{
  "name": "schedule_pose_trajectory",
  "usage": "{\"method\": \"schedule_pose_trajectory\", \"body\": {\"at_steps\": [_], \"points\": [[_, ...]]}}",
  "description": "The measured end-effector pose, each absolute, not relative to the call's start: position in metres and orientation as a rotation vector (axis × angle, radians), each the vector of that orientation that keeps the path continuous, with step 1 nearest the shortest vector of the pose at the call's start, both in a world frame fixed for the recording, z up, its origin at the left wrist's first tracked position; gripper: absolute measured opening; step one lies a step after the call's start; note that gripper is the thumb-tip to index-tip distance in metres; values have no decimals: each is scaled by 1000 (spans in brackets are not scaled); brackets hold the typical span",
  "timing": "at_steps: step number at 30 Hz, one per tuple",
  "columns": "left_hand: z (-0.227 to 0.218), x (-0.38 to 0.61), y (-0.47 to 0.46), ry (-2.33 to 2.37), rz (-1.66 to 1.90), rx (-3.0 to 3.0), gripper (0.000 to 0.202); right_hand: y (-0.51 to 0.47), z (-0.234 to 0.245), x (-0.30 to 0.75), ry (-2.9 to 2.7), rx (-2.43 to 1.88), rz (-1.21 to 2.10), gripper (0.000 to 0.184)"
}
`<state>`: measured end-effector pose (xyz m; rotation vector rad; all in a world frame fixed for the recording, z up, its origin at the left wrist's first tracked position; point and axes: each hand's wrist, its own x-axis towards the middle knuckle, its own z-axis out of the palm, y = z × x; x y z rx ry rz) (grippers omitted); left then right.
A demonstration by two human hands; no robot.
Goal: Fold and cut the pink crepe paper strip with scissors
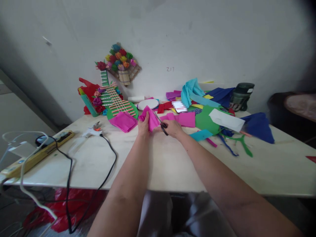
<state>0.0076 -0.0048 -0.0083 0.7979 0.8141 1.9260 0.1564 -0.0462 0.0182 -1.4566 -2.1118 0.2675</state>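
Observation:
Over the middle of the table, my left hand [144, 125] pinches a folded piece of bright pink crepe paper [153, 121]. My right hand [173, 128] is closed round the black handles of a pair of scissors [163, 126]. Their blades point up and to the left, against the right side of the pink piece; whether they are apart I cannot tell. Left of my hands lies another pink sheet [124, 122], partly over a green guitar-shaped craft [116, 102] with sticks and paper flowers. Further pink paper [187, 119] lies just beyond my right hand.
A glue gun [93, 130] with a black cord and a yellow power strip [39, 153] are at the left. Coloured paper, a green sheet [207, 118] and a white piece [227, 120] heap up at the right, near a dark bottle [242, 97]. A paper bouquet [120, 59] hangs on the wall.

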Motion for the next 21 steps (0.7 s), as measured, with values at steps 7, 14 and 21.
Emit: {"method": "schedule_pose_trajectory", "body": {"at_steps": [7,14,21], "points": [[-7,9,-8,818,1899,803,40,-45,18,157,-2107,-1459,286,37],[-6,9,-8,832,1890,770,37,-45,17,157,-2067,-1425,286,30],[-6,9,-7,830,1891,745,39,-41,14,156,-2012,-1366,341,32]]}}
